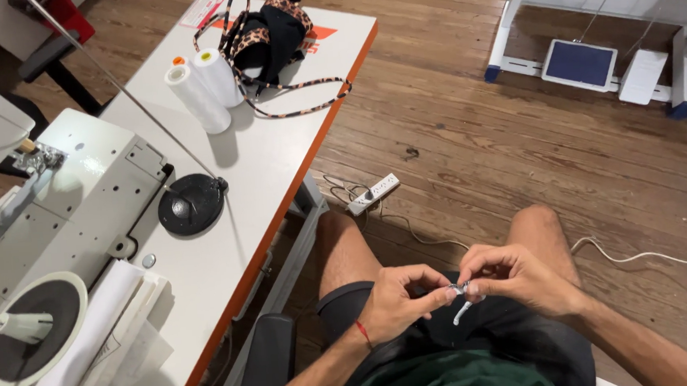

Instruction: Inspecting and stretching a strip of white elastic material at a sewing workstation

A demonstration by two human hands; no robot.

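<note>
Room: workshop w/ worn brown plank floor (518,148); person seated, bare knees over the boards, dark shorts, green shirt at bottom edge.
Hands: left hand (395,302) and right hand (519,277) meet above the lap, fingertips touching the same small white piece (461,304).
Fingers: both sets curled in tight, thumb + forefinger pinched on the white piece; a short white stub hangs down from it. What exactly it is, too small to tell.
Wrist: thin red band on the left wrist.
Chair: dark seat edge (266,359) just left of the thigh.
Table: white top w/ orange edge (278,173), left of the person, running away from the camera.
Machine: white sewing machine (55,213) on the near left of the table; black round disc (191,204) just beside it; roll of white stuff (80,348) at the near end.
Spools: two white thread cones (207,86) mid-table, lying close together.
Garment: black + leopard-print straps piece (268,37) at the far end of the table.
Floor items: white power strip (373,193) near the table leg; white cord (646,256) trailing right.
Far: white frame w/ blue-panelled pedal (580,63) on the floor, top right.
</note>
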